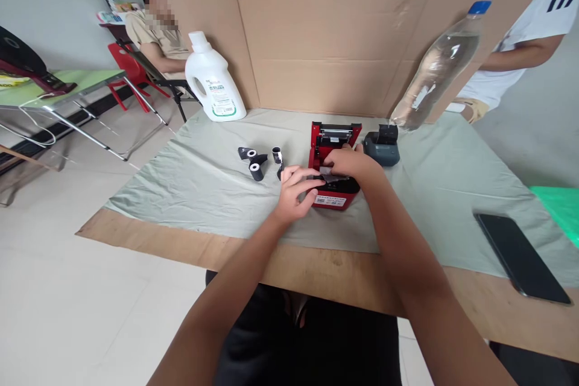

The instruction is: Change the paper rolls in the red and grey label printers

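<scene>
A small red and black printer [335, 200] stands on the cloth with its lid [337, 132] raised. My right hand [350, 163] reaches into the printer from the right, its fingers curled down and partly hidden inside. A dark, shiny strip [335, 178] lies across the opening just below these fingers; whether they grip it I cannot tell. At the printer's left edge, my left hand [296, 194] rests with fingers stretched out and slightly apart, their tips touching the rim. Several small black rolls [256, 171] with white cores lie to the left, one roll [276, 154] standing near my left fingertips.
A dark grey printer [382, 148] sits right of the red one. Behind stand a white detergent bottle [215, 81] and a tilted clear bottle [438, 72], before a cardboard screen [325, 30]. A black phone [522, 256] lies at right. Two other people are beyond the screen.
</scene>
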### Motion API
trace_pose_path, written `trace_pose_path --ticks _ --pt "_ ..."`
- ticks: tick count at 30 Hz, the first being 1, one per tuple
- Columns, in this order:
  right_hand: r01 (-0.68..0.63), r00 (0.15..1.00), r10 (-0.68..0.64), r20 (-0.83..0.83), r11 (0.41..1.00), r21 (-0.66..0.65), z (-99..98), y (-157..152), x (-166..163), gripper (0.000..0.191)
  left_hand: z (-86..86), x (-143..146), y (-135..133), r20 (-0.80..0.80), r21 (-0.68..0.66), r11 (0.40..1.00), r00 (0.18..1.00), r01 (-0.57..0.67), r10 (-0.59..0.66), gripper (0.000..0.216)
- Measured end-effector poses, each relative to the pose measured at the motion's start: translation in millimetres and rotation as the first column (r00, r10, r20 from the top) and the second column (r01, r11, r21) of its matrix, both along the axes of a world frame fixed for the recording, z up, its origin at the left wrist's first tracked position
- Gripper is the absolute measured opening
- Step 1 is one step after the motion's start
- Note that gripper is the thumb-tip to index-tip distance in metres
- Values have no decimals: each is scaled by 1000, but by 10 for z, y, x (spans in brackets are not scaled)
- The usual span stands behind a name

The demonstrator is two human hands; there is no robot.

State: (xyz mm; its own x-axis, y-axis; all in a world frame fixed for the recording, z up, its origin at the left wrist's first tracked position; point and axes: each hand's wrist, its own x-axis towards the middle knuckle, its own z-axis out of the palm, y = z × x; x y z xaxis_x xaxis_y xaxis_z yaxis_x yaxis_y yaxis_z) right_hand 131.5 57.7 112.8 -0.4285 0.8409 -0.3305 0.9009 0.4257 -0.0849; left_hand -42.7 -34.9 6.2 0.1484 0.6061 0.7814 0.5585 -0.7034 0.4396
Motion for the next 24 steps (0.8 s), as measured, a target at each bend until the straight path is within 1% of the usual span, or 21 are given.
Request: trace_pose_path --ticks 2,4,7,8,10,12,13,15,17,19,22,24 --pt "21 1000 -21 -1 1000 11 -8 14 -53 13 1 -24 -7 44 -20 996 996 -82 82 41" --pt "24 1000 -23 -16 1000 16 -14 21 -68 13 7 -59 -9 108 -25 990 985 -135 137 41" --pt "-12 998 13 -55 1000 21 44 -5 10 16 27 -112 -5 169 -9 979 965 -203 201 39" --pt "-46 995 48 -87 999 16 85 -30 60 18 37 -124 -3 180 -8 972 956 -234 231 40" --pt "-161 966 157 -207 987 -1 193 -107 176 18 61 -138 1 202 -22 955 935 -295 293 40" --pt "-273 895 252 -369 962 -4 304 -213 269 17 85 -141 5 241 -62 948 917 -313 319 40" --pt "-307 854 279 -439 952 7 349 -272 291 18 95 -140 7 269 -93 951 912 -295 310 40" --pt "-332 796 309 -521 942 53 402 -386 269 19 112 -139 11 342 -169 966 907 -196 244 41" --pt "-329 768 330 -549 939 104 401 -479 168 18 126 -143 14 428 -230 972 891 -55 152 47" --pt "-319 752 335 -568 939 131 362 -537 37 19 142 -152 18 497 -272 961 862 43 102 52" --pt "-281 727 281 -626 954 103 285 -550 -107 21 165 -173 34 555 -324 942 824 87 115 54" --pt "-230 716 193 -670 972 35 240 -516 -138 21 168 -186 53 589 -316 944 800 99 113 51"
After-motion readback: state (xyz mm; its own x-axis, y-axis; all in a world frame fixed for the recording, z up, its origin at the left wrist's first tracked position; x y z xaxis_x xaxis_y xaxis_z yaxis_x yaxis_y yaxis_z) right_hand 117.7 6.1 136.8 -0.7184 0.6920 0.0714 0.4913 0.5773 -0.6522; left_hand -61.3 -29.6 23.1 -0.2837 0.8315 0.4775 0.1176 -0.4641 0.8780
